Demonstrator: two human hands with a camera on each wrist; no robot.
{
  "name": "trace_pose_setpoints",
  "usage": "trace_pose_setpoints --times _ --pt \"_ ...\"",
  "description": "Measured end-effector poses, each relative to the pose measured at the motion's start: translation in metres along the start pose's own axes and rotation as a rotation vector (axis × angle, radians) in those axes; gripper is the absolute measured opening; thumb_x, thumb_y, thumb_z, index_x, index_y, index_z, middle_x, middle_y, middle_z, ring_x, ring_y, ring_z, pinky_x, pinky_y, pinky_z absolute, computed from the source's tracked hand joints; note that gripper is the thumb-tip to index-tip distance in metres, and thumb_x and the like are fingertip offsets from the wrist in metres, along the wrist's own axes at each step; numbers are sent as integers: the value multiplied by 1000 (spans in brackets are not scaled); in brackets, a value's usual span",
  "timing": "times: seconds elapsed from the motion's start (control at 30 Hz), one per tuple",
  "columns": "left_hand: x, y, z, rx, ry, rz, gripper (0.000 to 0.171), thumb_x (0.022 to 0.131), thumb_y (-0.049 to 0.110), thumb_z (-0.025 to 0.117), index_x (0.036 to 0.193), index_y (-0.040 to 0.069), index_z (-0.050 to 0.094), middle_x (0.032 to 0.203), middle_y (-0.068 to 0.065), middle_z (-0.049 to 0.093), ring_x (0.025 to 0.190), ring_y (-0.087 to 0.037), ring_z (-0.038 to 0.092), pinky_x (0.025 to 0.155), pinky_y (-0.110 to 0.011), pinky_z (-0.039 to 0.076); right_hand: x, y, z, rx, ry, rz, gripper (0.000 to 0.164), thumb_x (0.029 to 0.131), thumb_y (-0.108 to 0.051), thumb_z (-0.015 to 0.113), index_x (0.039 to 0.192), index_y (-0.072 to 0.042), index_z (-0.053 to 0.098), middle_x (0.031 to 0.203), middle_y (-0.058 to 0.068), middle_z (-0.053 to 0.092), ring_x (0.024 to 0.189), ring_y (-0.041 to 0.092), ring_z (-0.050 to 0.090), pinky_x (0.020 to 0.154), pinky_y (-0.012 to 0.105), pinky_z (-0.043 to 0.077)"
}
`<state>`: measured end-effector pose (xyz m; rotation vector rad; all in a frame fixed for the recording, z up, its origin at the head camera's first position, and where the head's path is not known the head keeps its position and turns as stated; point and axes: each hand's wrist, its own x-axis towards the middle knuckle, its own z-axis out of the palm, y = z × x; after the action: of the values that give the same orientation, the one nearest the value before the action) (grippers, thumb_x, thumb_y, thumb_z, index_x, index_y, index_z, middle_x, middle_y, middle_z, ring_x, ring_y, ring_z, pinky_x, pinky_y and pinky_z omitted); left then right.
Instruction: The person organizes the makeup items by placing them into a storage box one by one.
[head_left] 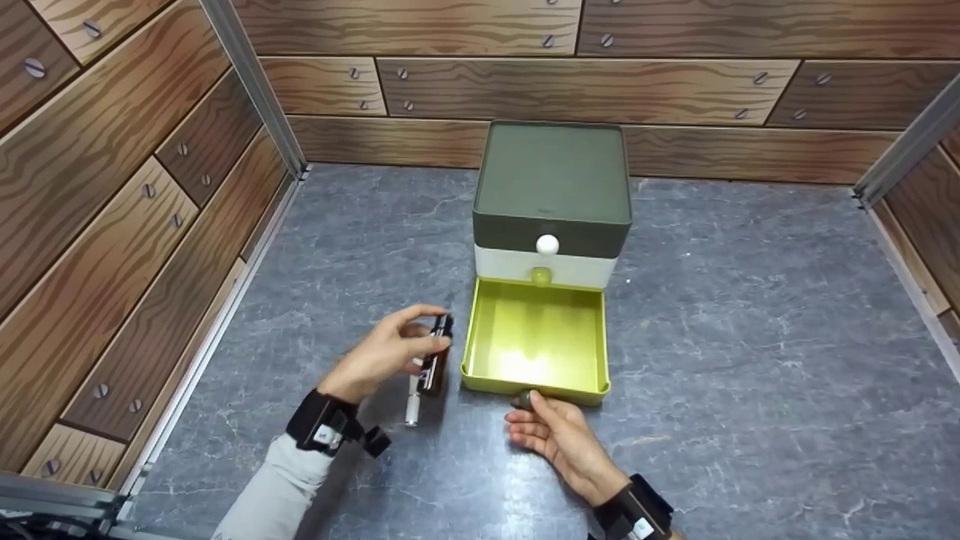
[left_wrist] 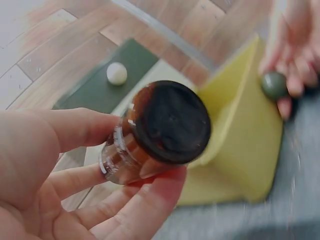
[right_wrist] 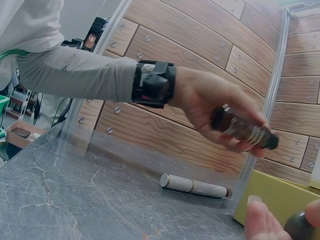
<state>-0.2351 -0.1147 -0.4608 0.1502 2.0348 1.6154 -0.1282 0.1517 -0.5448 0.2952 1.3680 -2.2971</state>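
My left hand (head_left: 379, 356) holds a small brown glass bottle (head_left: 435, 364) with a dark cap, just left of the pulled-out yellow-green drawer (head_left: 536, 330). In the left wrist view the fingers and thumb wrap the sides of the bottle (left_wrist: 172, 122), its black end towards the camera. The right wrist view shows the bottle (right_wrist: 244, 129) raised over the table. My right hand (head_left: 562, 446) pinches the drawer's dark green knob (head_left: 523, 402) between thumb and fingers. A white tube (right_wrist: 195, 186) with gold bands lies on the table under the left hand.
Above the open drawer stand a white drawer (head_left: 502, 264) with a yellow-green knob and a dark green top drawer (head_left: 502, 232) with a white knob. Wood-patterned walls (head_left: 592, 90) with metal corner posts (head_left: 255, 82) enclose the grey marbled table (head_left: 750, 337).
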Motion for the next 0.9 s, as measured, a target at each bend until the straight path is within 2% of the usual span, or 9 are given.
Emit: trace_pose_setpoints --times 0.17,0.27,0.4,0.57,0.7,0.8,0.9 --pt "9 10 12 -53 -44 1 63 82 34 79 138 26 50 117 -10 65 95 -21 67 81 -39 59 0 0 0 -2 -6 -3 54 102 -31 52 132 13 42 95 7 72 81 13 69 81 26 60" --pt "15 14 21 -88 -63 -10 65 82 32 79 138 18 49 118 -11 66 99 -23 67 86 -40 59 0 0 1 3 -3 -1 54 102 -31 52 132 13 42 94 7 73 81 13 70 81 26 60" --pt "26 17 34 -199 -115 -50 61 85 23 76 137 7 48 122 -15 65 100 -22 67 89 -39 59 -1 0 0 10 3 7 54 102 -30 52 132 13 41 95 7 72 80 13 69 81 26 60" --pt "40 23 50 -293 -176 -90 55 87 13 72 137 5 47 120 -20 66 93 -21 69 87 -39 60 0 1 0 5 8 11 53 102 -30 51 132 12 42 96 6 72 82 13 70 83 27 60" --pt "51 29 60 -285 -170 -118 64 84 4 72 141 3 42 118 -19 66 93 -23 69 89 -38 59 0 1 0 4 9 14 50 103 -30 50 131 11 43 96 6 72 83 14 69 83 27 60" --pt "59 33 68 -241 -155 -141 73 81 0 74 144 1 38 120 -18 63 97 -24 68 89 -36 59 -1 0 0 5 12 10 49 102 -30 51 128 11 43 95 6 72 82 14 70 83 27 60" --pt "67 37 75 -201 -151 -150 73 79 0 76 142 0 39 118 -17 62 97 -25 69 88 -35 60 -1 0 0 6 12 6 50 102 -30 52 128 11 43 95 7 73 82 14 70 83 27 60"
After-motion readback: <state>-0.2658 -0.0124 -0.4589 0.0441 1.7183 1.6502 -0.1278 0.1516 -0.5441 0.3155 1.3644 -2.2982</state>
